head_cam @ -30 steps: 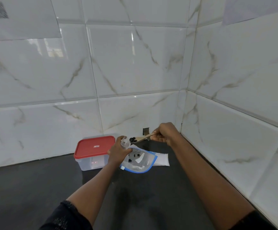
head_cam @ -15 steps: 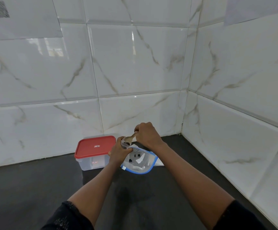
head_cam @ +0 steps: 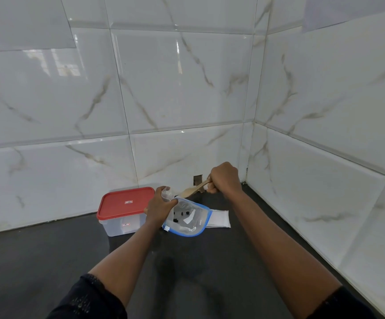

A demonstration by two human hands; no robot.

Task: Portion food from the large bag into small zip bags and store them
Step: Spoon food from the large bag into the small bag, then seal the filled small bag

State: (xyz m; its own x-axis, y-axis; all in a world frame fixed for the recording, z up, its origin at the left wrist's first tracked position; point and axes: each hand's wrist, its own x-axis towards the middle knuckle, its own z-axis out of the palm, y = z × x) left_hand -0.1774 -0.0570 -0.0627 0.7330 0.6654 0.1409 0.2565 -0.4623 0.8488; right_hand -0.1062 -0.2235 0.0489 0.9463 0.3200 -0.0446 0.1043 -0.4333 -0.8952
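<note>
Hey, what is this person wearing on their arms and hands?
Both arms have dark short sleeves: the left sleeve is flecked with pale specks, the right sleeve looks plain. The forearms are bare. The left hand and right hand show no gloves, watch or rings.

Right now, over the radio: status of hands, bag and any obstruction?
Left hand grips zip bag mouth, few dark pieces inside. Right hand holds wooden spoon by the opening. Red-lidded container at left, closed; nothing blocking.
</note>
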